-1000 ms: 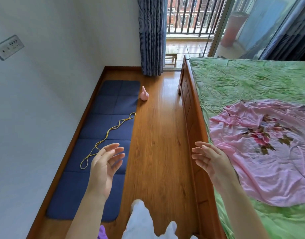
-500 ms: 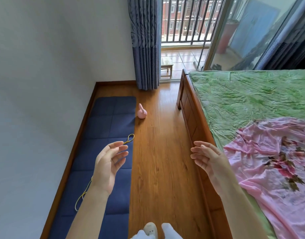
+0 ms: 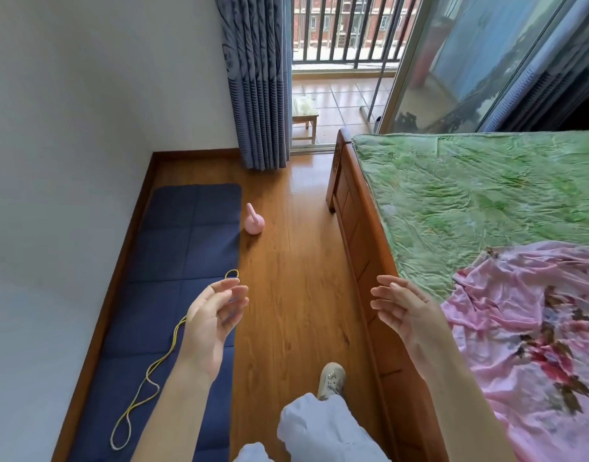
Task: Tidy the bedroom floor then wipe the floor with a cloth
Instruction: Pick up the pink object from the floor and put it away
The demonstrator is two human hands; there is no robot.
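The person has stepped forward along the strip of wooden floor (image 3: pixel 286 295), one pale shoe (image 3: pixel 331 378) now leading, and the curtain and balcony door sit closer than a moment ago. By the wall, a navy mat (image 3: pixel 186 245) carries a long yellow cord (image 3: pixel 143 391) looped along it. The left hand (image 3: pixel 210 325) hovers above the mat's edge, fingers loosely spread, holding nothing. A small pink kettlebell (image 3: pixel 254 222) stands just beside the mat's far end. The right hand (image 3: pixel 406 308) hangs relaxed and empty over the wooden bed frame (image 3: pixel 359 248), with a pink floral sheet (image 3: pixel 526 345) lying on the green bedcover (image 3: pixel 486 201).
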